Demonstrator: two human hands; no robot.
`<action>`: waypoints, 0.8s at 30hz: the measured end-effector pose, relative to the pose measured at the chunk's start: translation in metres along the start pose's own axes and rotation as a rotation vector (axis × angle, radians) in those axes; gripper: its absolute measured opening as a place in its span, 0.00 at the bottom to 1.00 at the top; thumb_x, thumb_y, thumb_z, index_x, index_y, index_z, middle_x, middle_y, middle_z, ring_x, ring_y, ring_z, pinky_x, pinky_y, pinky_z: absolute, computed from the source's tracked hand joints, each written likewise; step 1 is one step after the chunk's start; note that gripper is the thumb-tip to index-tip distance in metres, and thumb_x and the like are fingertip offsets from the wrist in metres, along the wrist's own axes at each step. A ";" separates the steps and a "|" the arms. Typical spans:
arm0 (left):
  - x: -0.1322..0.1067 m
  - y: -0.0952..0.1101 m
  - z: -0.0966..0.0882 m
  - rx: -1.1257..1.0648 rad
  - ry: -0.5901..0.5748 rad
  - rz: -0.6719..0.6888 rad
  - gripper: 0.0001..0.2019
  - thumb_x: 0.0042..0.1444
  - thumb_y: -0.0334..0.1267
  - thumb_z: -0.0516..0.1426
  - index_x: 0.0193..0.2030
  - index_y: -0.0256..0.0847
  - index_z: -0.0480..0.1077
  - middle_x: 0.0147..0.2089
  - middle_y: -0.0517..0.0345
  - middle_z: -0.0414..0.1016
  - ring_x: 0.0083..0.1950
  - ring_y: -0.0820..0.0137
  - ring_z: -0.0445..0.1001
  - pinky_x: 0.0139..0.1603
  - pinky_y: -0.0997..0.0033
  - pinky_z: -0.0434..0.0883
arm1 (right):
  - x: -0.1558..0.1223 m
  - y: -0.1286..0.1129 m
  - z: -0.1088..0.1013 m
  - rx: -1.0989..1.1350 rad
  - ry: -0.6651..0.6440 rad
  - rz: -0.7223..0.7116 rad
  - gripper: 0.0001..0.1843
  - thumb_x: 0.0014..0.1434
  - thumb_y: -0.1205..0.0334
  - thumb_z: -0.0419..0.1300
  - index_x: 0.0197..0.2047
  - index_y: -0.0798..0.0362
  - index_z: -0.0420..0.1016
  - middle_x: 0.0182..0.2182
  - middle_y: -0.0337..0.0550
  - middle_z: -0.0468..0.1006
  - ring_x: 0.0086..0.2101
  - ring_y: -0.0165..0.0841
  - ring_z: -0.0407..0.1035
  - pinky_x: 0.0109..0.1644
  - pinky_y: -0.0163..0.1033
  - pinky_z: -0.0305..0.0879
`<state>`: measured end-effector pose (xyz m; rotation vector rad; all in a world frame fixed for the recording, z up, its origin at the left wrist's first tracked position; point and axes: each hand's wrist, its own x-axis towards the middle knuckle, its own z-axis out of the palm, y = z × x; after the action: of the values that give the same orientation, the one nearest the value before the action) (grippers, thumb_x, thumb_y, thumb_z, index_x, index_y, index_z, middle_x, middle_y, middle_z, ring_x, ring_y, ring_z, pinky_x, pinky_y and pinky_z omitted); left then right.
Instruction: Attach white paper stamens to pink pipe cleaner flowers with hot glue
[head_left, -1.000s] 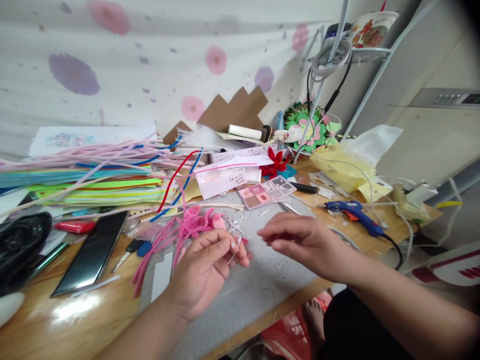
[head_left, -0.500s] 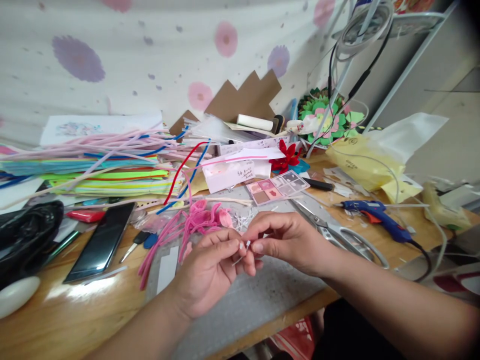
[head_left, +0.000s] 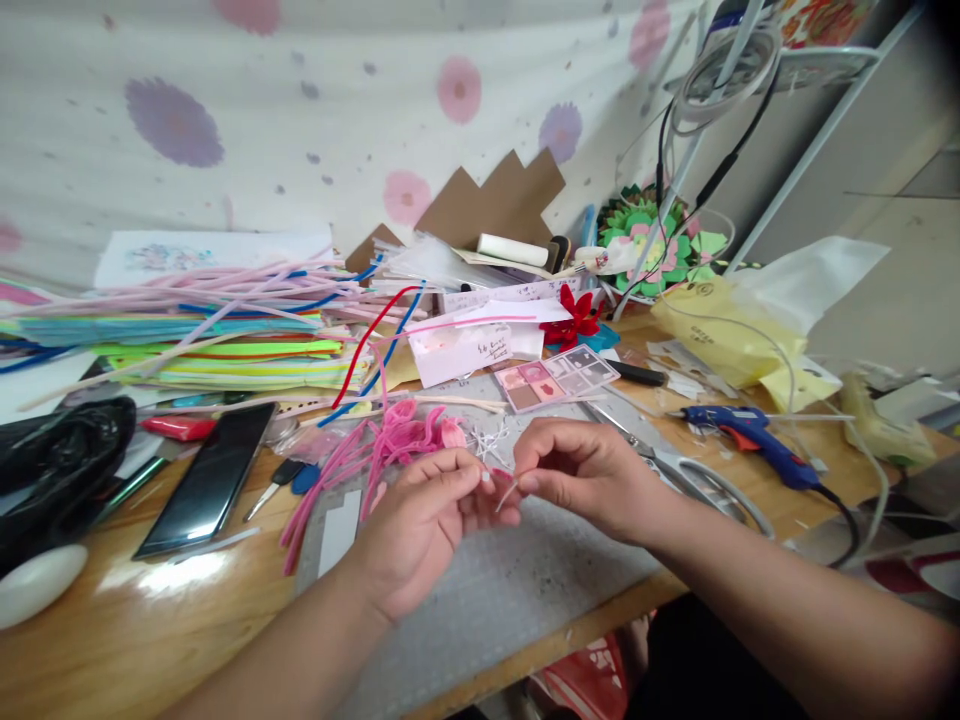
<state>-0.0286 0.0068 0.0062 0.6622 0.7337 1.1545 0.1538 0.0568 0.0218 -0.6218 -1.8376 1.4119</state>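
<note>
Head view: left hand (head_left: 424, 520) and right hand (head_left: 592, 475), fingertips of both pinched on one thin white strand (head_left: 508, 495) above the grey cutting mat (head_left: 525, 590), near pink pipe cleaners (head_left: 390, 440); a light, steady pinch close to the ends is judged best.

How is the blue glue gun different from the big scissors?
The glue gun is blue with an orange trigger; the scissors are grey metal. The glue gun trails a black cord; the scissors have none. The scissors lie close by the right hand, which pinches a thin white stick with the left hand; the glue gun lies farther off. Both lie flat on the wooden table.
</note>
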 end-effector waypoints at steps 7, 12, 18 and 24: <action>0.010 0.013 -0.009 -0.075 0.352 0.297 0.04 0.51 0.30 0.61 0.26 0.35 0.72 0.26 0.56 0.77 0.29 0.70 0.76 0.35 0.70 0.73 | 0.015 0.012 -0.018 -0.040 0.122 0.241 0.03 0.53 0.66 0.61 0.29 0.55 0.71 0.23 0.35 0.73 0.26 0.27 0.69 0.33 0.34 0.63; 0.010 0.011 -0.009 -0.082 0.338 0.296 0.04 0.51 0.32 0.61 0.27 0.35 0.73 0.26 0.55 0.77 0.30 0.70 0.76 0.35 0.69 0.74 | 0.024 0.018 -0.016 -0.032 0.117 0.279 0.03 0.52 0.65 0.60 0.29 0.55 0.70 0.22 0.35 0.72 0.25 0.27 0.69 0.34 0.36 0.64; 0.009 0.010 -0.007 -0.105 0.339 0.300 0.04 0.49 0.31 0.62 0.25 0.34 0.73 0.25 0.55 0.77 0.29 0.71 0.75 0.32 0.72 0.73 | 0.031 0.026 -0.013 -0.009 0.159 0.269 0.08 0.50 0.61 0.63 0.25 0.54 0.68 0.19 0.33 0.70 0.22 0.26 0.65 0.29 0.34 0.61; 0.009 0.009 -0.007 -0.115 0.328 0.306 0.04 0.50 0.30 0.61 0.26 0.34 0.73 0.26 0.55 0.77 0.29 0.72 0.75 0.31 0.74 0.73 | 0.036 0.034 -0.014 0.017 0.191 0.280 0.10 0.49 0.59 0.64 0.23 0.52 0.68 0.18 0.32 0.68 0.21 0.25 0.63 0.28 0.33 0.60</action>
<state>-0.0369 0.0185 0.0073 0.5030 0.8526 1.6002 0.1404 0.1013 -0.0004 -1.0006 -1.6335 1.4866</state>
